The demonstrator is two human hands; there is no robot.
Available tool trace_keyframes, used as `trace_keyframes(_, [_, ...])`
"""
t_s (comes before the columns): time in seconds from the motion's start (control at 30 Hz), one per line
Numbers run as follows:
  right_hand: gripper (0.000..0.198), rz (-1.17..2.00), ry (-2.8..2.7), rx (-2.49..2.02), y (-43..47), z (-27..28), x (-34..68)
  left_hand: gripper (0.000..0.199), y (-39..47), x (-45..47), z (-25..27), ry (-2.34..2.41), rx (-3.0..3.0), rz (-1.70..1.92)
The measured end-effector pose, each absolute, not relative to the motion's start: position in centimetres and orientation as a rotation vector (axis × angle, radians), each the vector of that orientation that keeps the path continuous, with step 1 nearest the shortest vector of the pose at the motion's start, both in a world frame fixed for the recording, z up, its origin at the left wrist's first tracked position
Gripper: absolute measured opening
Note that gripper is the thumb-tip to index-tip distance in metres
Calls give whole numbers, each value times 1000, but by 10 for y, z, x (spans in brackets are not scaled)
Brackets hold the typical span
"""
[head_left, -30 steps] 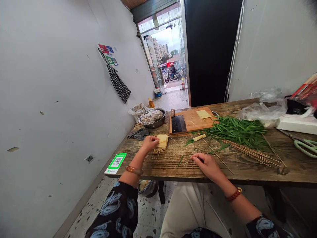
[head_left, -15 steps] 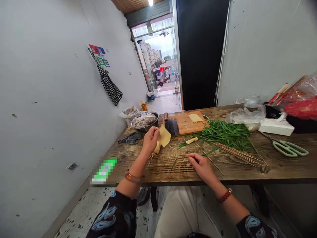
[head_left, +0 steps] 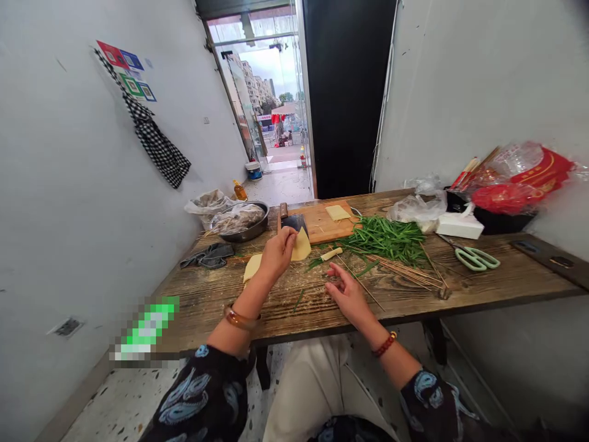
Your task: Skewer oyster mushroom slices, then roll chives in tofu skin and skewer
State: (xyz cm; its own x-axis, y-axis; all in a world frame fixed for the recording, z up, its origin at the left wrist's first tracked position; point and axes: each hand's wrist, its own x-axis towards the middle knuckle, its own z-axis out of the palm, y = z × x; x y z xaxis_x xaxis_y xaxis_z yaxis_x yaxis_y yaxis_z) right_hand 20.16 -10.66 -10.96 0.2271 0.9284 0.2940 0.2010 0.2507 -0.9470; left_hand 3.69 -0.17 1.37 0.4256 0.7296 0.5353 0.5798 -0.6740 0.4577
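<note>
My left hand [head_left: 278, 250] pinches a thin yellow tofu sheet [head_left: 302, 247] by its edge, holding it above the table. Beside that wrist lies a small pile of tofu sheets [head_left: 251, 268], partly covered by my forearm. My right hand [head_left: 348, 296] hovers over the near table with fingers apart and nothing in it. Just beyond it rests a rolled tofu sheet [head_left: 332, 253] with green leaves poking out of one end. A single thin skewer [head_left: 363, 286] lies by the roll, and a bundle of skewers [head_left: 405, 271] lies to the right, below a heap of green chives [head_left: 386, 239].
Behind my left hand, a cleaver [head_left: 294, 223] rests on a wooden cutting board [head_left: 319, 222] with another sheet. A metal bowl [head_left: 251, 231] and grey cloth [head_left: 209, 255] lie left. Rightward are scissors [head_left: 476, 258], a tissue pack [head_left: 460, 224] and plastic bags [head_left: 416, 209].
The view has swung right, shifting the scene leftward. My left hand still holds the sheet, now nearer the roll. My right hand's fingers have spread and come closer to the roll.
</note>
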Motion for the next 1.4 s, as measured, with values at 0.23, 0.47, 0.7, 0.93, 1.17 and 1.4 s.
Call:
trace_keyframes(0.23, [44, 695, -1190, -1237, -103, -113, 203, 26, -37, 28, -55, 949, 2730, 666])
trace_keyframes(0.47, [39, 638, -1261, -1280, -107, -104, 200, 23, -59, 21, -82, 889, 2631, 720])
trace_keyframes(0.7, [24, 445, -1496, -1461, -100, -50, 270, 22, -59, 19, -85, 882, 2660, 757])
trace_keyframes(0.93, [28, 132, -1432, -2061, -45, -22, 397, 24, -56, 18, -82, 891, 2572, 788])
trace_keyframes(1.17, [26, 80, -1418, -2488, 6, -33, 423, 27, -58, 18, -76, 895, 2611, 741])
trace_keyframes(1.4, [29, 134, -1330, -2514, 27, -52, 424, 23, -57, 17, -79, 901, 2614, 742])
